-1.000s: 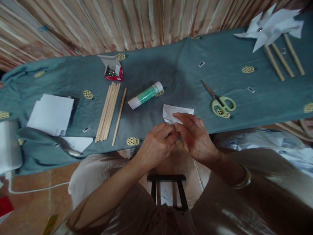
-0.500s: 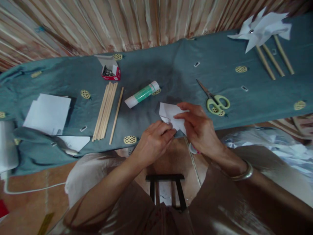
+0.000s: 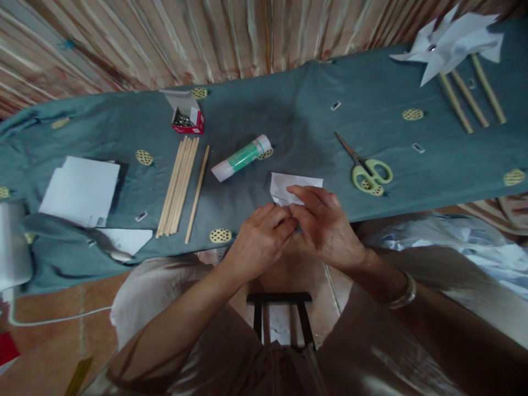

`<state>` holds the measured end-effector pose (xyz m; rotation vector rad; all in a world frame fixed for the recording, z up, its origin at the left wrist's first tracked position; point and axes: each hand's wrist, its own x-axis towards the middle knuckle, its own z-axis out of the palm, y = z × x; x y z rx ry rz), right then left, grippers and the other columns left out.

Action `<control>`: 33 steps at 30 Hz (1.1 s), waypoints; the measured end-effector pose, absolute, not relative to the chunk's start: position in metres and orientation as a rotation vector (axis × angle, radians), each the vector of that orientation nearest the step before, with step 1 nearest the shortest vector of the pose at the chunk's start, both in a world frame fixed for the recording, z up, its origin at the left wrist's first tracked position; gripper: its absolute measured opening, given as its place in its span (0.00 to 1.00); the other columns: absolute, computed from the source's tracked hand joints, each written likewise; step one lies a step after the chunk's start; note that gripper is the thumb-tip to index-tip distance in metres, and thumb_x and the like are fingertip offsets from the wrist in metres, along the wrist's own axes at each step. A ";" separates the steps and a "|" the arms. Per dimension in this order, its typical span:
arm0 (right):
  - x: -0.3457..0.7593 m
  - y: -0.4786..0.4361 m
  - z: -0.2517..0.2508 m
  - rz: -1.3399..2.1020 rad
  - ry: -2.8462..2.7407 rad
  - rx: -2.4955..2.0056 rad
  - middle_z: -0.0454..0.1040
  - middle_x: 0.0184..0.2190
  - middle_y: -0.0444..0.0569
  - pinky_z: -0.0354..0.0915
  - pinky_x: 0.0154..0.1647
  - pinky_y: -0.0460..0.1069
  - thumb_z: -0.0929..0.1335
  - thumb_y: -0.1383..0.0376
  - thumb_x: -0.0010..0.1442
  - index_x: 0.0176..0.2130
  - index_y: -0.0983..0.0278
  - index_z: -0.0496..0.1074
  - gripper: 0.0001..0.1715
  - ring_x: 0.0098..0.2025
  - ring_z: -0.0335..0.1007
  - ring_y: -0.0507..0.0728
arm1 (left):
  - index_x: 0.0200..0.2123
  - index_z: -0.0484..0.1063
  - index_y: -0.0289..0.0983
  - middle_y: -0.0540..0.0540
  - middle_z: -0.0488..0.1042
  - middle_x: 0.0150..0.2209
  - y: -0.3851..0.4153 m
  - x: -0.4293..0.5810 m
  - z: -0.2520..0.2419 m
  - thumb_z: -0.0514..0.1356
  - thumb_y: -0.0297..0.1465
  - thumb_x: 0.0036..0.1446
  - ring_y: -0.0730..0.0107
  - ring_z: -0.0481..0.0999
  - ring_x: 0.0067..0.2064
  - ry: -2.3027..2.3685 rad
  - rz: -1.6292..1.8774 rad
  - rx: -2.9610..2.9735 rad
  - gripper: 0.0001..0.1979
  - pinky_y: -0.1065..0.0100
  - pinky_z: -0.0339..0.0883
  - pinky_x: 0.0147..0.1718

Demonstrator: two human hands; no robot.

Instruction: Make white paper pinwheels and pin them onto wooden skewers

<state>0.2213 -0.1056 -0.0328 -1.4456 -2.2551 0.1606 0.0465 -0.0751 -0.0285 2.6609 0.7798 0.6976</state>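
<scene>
A small folded piece of white paper (image 3: 284,184) lies at the table's front edge, partly covered by both hands. My left hand (image 3: 264,231) is closed on its near left corner, fingers curled. My right hand (image 3: 324,223) bends over the paper from the right, its thumb and fingers closed on the near edge beside my left fingertips. Just beyond the paper lies a glue stick (image 3: 243,158) with a green label. To the right rest scissors (image 3: 365,168) with light green handles, their blades pointing away.
Left of the glue stick lie several wooden sticks (image 3: 178,187), with a red box of metal pins (image 3: 187,120) behind them. White paper squares (image 3: 80,192) sit farther left. Paper pinwheels (image 3: 451,47) on sticks lie far right. A black stool (image 3: 279,298) stands below the table edge.
My right hand has moved left and nearer, its fingers now meeting my left hand at the paper's near edge. The left hand stays nearly still. The view has shifted slightly.
</scene>
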 end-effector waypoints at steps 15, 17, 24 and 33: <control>0.249 -0.077 -0.021 0.282 -1.980 -1.634 0.75 0.52 0.60 0.66 0.58 0.61 0.59 0.69 0.64 0.52 0.67 0.71 0.20 0.55 0.71 0.65 | 0.42 0.74 0.32 0.43 0.76 0.37 -0.073 0.045 -0.029 0.57 0.25 0.63 0.66 0.74 0.38 0.768 0.755 2.652 0.07 0.65 0.72 0.37; 0.249 -0.075 -0.021 0.275 -1.990 -1.631 0.76 0.51 0.59 0.67 0.56 0.61 0.59 0.68 0.65 0.52 0.67 0.71 0.20 0.54 0.72 0.65 | 0.42 0.74 0.32 0.43 0.76 0.37 -0.072 0.043 -0.029 0.57 0.25 0.63 0.66 0.74 0.38 0.775 0.765 2.657 0.07 0.65 0.72 0.36; 0.252 -0.076 -0.017 0.270 -1.974 -1.665 0.79 0.46 0.57 0.69 0.51 0.59 0.61 0.67 0.64 0.48 0.66 0.73 0.17 0.49 0.75 0.64 | 0.44 0.74 0.34 0.42 0.77 0.41 -0.058 0.032 -0.029 0.57 0.24 0.63 0.64 0.75 0.41 0.842 0.763 2.667 0.09 0.63 0.72 0.40; 0.251 -0.085 -0.012 0.302 -2.010 -1.637 0.80 0.40 0.56 0.71 0.45 0.54 0.61 0.68 0.64 0.44 0.67 0.75 0.16 0.43 0.78 0.61 | 0.43 0.75 0.34 0.42 0.77 0.41 -0.041 0.021 -0.024 0.57 0.23 0.62 0.63 0.72 0.41 0.944 0.761 2.684 0.09 0.61 0.70 0.41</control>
